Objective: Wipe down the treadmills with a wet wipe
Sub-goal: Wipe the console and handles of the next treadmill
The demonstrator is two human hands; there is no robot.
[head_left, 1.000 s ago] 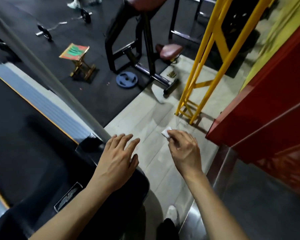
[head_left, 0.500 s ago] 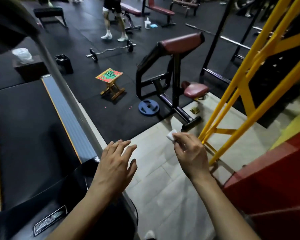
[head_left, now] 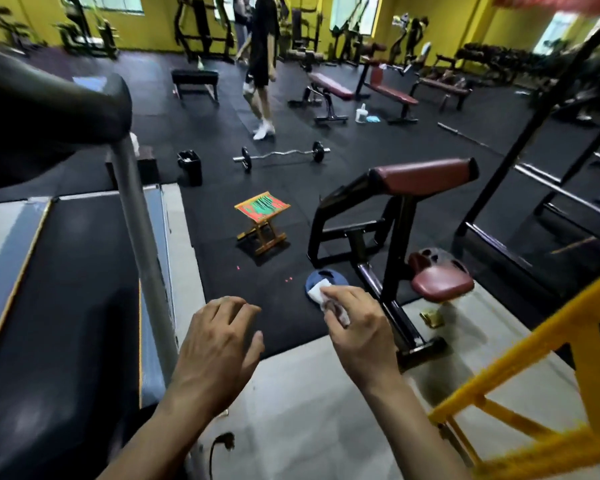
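Right hand [head_left: 357, 327] pinches crumpled wet wipe [head_left: 321, 295]; left hand [head_left: 219, 348] relaxed, holding nothing. Wipe off treadmill [head_left: 66, 306], left; wiping judged pending.

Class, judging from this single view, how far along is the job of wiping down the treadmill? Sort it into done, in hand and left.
Done: nothing visibly; no wiped patch can be told on the treadmill.
In hand: the right hand pinches a crumpled white wet wipe, held over the floor, off the machine. The left hand hovers with relaxed fingers beside the grey upright post, holding nothing.
Left: bringing the wipe onto the treadmill.
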